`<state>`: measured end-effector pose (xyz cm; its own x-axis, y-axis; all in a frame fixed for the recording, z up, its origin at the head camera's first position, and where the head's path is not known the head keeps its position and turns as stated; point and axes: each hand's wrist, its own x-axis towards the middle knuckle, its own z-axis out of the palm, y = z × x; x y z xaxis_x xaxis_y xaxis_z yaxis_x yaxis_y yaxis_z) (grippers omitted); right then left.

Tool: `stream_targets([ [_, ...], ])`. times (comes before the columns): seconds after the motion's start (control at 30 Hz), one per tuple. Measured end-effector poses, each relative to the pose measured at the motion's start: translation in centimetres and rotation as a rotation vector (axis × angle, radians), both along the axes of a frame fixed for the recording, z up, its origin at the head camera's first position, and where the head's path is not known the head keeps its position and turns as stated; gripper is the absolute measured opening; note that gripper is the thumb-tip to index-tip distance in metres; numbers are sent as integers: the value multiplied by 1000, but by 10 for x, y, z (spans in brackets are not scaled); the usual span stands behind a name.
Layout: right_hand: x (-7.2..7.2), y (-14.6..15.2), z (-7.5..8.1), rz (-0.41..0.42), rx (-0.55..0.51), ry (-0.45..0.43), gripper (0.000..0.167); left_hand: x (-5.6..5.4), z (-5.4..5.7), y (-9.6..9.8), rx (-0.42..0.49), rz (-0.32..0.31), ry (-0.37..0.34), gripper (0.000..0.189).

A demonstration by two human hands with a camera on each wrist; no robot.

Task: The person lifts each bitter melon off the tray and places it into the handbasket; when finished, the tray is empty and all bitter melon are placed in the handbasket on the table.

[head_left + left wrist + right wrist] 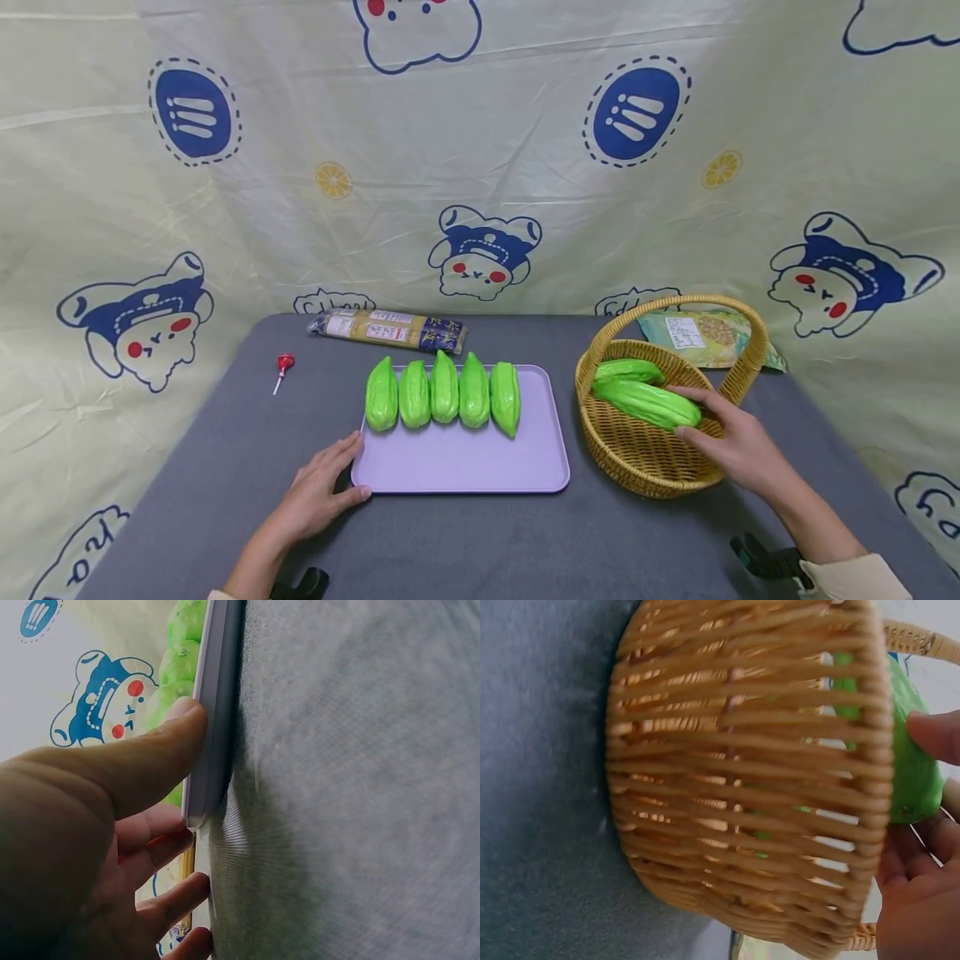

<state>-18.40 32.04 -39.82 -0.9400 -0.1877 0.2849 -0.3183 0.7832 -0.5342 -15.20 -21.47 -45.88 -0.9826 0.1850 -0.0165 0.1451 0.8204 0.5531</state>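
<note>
My left hand [318, 487] rests at the near left corner of a lilac tray [465, 467]. Its thumb touches the front edge and its fingers lie along the left side, as the left wrist view also shows. Across the tray's far part, several green ridged gourds [444, 390] lie side by side in a row. My right hand [738, 442] grips another green gourd [648, 403] between thumb and fingers, inside a wicker basket [637, 479]. Behind it a further gourd [630, 370] lies in the basket. In the right wrist view, the basket wall hides part of the held gourd [916, 776].
A long pack of what looks like noodles [386, 330] lies behind the tray. A red lollipop [285, 362] is on the left of the grey table [465, 550]. A green printed bag [708, 337] lies behind the basket, whose tall handle [678, 302] arches over it.
</note>
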Motion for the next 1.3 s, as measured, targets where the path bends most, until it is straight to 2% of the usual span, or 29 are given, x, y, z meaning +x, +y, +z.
stream_targets([
  [0.13,-10,2,-5,70,-4,64,45,-1,-1,1,1,-1,5,71],
  [0.23,-16,4,-7,102,-2,73,43,-2,-1,1,2,0,6,70],
  [0.43,-24,8,-9,82,44,3,45,-2,-1,1,3,0,1,71],
  [0.73,-36,10,-5,56,104,-155,50,0,2,1,2,-3,-4,71],
  [1.0,-43,11,-7,97,105,-149,47,1,3,1,1,-5,-3,72],
  [1.3,-52,8,-9,93,162,-180,46,1,2,1,4,-3,-3,71],
])
